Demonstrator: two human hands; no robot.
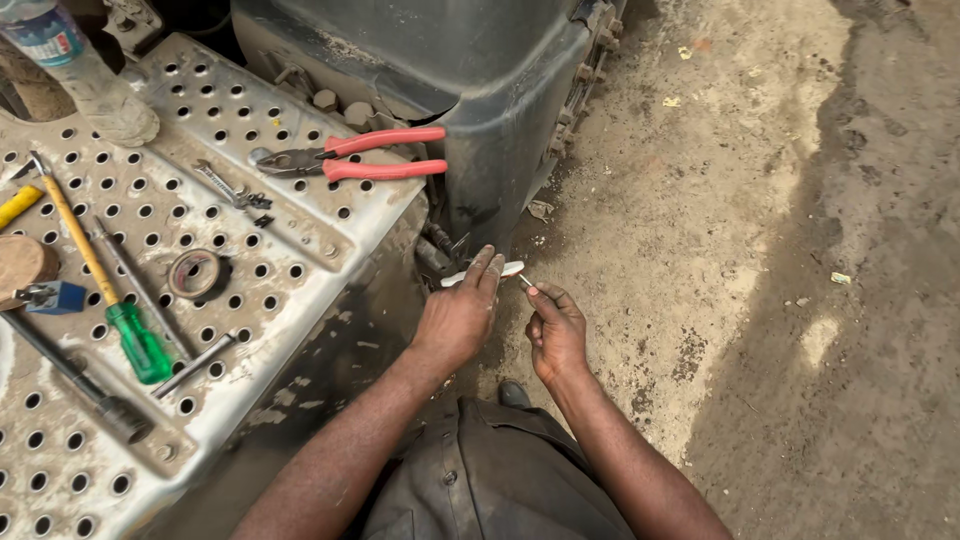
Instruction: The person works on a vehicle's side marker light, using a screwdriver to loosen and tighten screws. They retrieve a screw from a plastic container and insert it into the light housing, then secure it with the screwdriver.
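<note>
Head view: my left hand grips a white sheathed cable to steady it; my right hand pinches its bare end at 3 o'clock. Red-handled pliers lie at 10 o'clock on the perforated step plate, within reach.

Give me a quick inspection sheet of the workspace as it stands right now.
Surface: perforated metal step plate, dusty, beside a dark tank.
Job's things: white strip under the left hand's fingers; a thin pin-like piece pinched by the right hand.
Clutter: red-handled pliers, green-handled screwdriver, tape roll, plastic bottle, small wrench, all on the plate.
Grippers: left hand and right hand close together, low beside the tank.
Cables: dark hoses or wires under the tank, unclear.
Surroundings: sandy ground with bits of litter.
</note>
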